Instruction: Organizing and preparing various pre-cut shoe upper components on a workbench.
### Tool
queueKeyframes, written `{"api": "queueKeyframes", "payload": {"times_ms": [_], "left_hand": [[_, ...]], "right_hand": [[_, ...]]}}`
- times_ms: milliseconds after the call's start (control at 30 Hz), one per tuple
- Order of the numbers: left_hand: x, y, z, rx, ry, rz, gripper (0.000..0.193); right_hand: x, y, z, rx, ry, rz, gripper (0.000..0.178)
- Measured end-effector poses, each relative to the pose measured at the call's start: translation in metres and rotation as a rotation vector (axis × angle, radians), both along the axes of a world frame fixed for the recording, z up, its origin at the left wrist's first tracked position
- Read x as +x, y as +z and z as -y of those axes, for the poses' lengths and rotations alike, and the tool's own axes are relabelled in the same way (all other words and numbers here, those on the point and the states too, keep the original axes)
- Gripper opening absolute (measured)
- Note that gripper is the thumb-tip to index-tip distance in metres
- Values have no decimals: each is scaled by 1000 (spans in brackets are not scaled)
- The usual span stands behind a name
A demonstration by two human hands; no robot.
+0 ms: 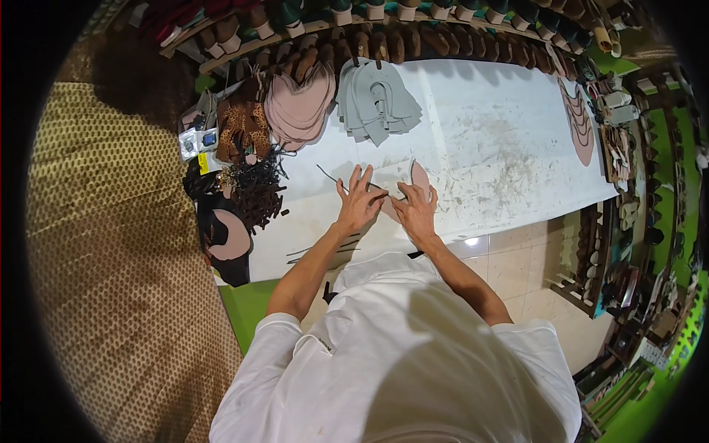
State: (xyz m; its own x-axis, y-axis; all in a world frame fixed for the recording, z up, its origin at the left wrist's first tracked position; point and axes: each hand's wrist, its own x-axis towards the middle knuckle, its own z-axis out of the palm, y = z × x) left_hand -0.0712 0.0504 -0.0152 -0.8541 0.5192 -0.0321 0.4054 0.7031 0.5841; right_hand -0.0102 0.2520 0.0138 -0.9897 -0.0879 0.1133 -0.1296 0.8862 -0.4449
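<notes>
My left hand point(359, 204) is over the white work table, with a thin dark strip point(323, 172) running under its spread fingers. Its thumb and a fingertip pinch near the strip's inner end. Close beside it, my right hand point(416, 214) bends over a long pink insole-shaped piece point(419, 176), its thumb and forefinger closed at the piece's edge. The pink piece sticks out beyond the right fingers and shows again between the two hands; its middle is hidden. Fingertips of both hands nearly meet. Several loose dark strips point(329, 252) lie near my left forearm.
Pink cut pieces point(299, 103), grey cut pieces point(378, 103) and leopard-print pieces point(244, 127) are stacked along the far side. A heap of dark strips point(255, 193) lies at the left. Racks of shoes point(399, 46) line the back; more pink pieces point(578, 122) lie far right.
</notes>
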Motion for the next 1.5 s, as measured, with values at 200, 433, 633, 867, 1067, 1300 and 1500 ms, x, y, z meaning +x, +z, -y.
{"api": "queueKeyframes", "payload": {"times_ms": [200,433,633,867,1067,1300,1500], "left_hand": [[-2,3,3,7,8,19,28],[-3,6,14,16,66,-41,32],[-4,7,14,-30,42,-60,34],[-4,4,14,-87,26,-102,37],[-1,6,13,-130,44,-71,37],[-1,6,13,-110,69,-62,37],[2,6,12,-130,123,-90,40]], "right_hand": [[2,-3,4,6,-28,38,18],[0,-2,5,-14,-63,11,27],[-7,-2,10,109,87,3,36],[-9,-1,10,158,103,23,39],[-10,2,14,178,97,68,41],[-13,1,22,206,106,67,43],[-10,0,25,219,78,126,45]]}}
